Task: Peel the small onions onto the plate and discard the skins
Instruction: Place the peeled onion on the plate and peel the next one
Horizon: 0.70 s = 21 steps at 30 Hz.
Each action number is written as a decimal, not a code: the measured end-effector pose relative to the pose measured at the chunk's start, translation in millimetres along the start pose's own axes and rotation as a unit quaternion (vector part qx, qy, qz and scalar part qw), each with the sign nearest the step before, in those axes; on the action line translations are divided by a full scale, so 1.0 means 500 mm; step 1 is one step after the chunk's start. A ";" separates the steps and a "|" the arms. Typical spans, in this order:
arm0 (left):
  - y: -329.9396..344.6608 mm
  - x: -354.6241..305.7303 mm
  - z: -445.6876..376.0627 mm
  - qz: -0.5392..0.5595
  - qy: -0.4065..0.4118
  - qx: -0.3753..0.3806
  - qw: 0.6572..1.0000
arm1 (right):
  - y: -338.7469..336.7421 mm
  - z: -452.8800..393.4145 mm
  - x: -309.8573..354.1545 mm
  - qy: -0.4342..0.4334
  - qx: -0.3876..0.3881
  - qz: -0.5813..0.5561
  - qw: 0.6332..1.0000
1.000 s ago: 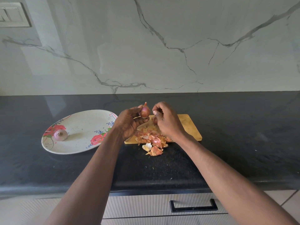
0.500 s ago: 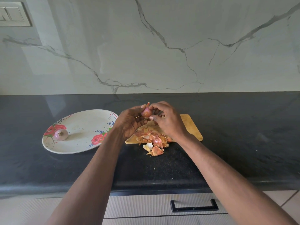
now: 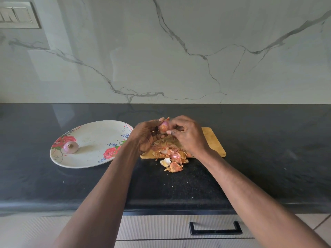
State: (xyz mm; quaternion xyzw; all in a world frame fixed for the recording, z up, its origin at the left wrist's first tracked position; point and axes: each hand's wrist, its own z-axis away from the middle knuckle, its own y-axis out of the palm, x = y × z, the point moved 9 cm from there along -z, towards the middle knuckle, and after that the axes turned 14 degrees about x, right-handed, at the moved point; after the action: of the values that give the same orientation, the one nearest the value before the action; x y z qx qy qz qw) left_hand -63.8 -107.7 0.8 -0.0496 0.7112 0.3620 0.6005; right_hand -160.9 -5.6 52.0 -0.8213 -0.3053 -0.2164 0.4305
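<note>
The left hand (image 3: pixel 146 136) curls its fingers round a small onion (image 3: pixel 163 126) and holds it above the far end of the cutting board (image 3: pixel 214 140). The right hand (image 3: pixel 188 135) meets it from the other side, its thumb and fingertips pinching at the onion's skin, the remaining fingers bent in close. The onion stands roughly upright, its long axis near vertical, with the thin pointed tip sticking up between the two hands and its pinkish side facing the camera.

Under the hands a pile of skins (image 3: pixel 170 154) covers the near part of the wooden board and spills over its front edge onto the counter (image 3: pixel 268 158). To the left, just beside the board, lies an oval plate (image 3: pixel 93 140) with red flower prints; one peeled onion (image 3: pixel 70 147) rests near its left rim.

The counter is dark speckled stone. Behind it rises a pale marble-look wall (image 3: pixel 179 51) with grey veins, a switch plate (image 3: pixel 18 15) at the upper left. Below the counter's edge is a ribbed drawer front with a black handle (image 3: pixel 215 229).
</note>
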 end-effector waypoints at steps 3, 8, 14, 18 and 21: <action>-0.001 -0.001 0.001 0.006 0.000 -0.006 1.000 | 0.002 -0.001 0.000 0.001 -0.001 0.033 0.999; 0.003 0.000 0.000 0.002 -0.004 0.005 1.000 | 0.005 -0.001 -0.001 0.006 0.016 -0.003 1.000; -0.002 0.003 -0.001 -0.001 -0.007 -0.001 1.000 | 0.007 -0.001 -0.007 0.006 0.014 -0.025 1.000; -0.008 0.005 -0.005 0.016 -0.003 -0.001 1.000 | -0.001 0.002 0.005 -0.017 -0.012 0.013 1.000; -0.007 0.004 -0.004 0.012 -0.001 -0.003 1.000 | -0.001 0.001 0.005 -0.015 -0.012 0.042 0.999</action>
State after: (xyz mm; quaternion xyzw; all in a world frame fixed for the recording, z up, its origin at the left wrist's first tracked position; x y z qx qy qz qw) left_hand -64.3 -110.5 -2.4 -0.0430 0.7101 0.3715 0.5966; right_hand -159.1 -4.1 53.6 -0.8418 -0.2743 -0.1891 0.4248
